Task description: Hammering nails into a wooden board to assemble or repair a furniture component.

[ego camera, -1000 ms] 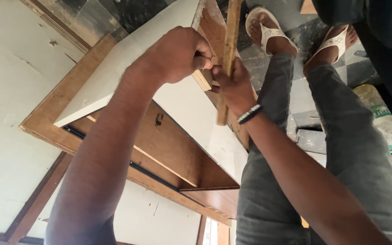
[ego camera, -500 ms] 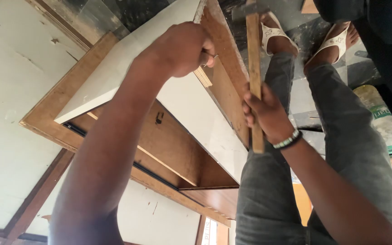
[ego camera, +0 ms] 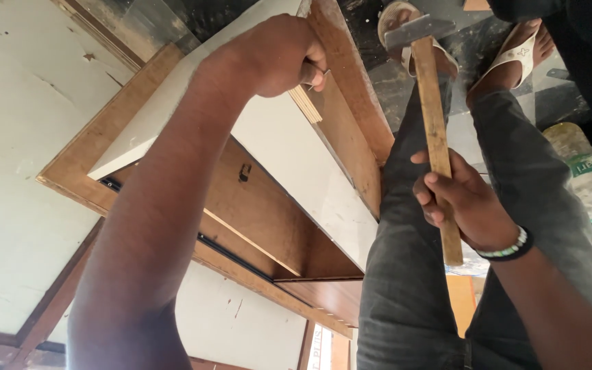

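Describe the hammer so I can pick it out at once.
Start at the big wooden cabinet frame filling the middle. Just right of it, the right hand grips the hammer: a long pale wooden handle topped by a grey metal head, the only tool raised.

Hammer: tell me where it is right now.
In the head view the hammer is right of centre, its wooden handle gripped by the right hand, its metal head raised near the wooden panel's edge that the left hand steadies.
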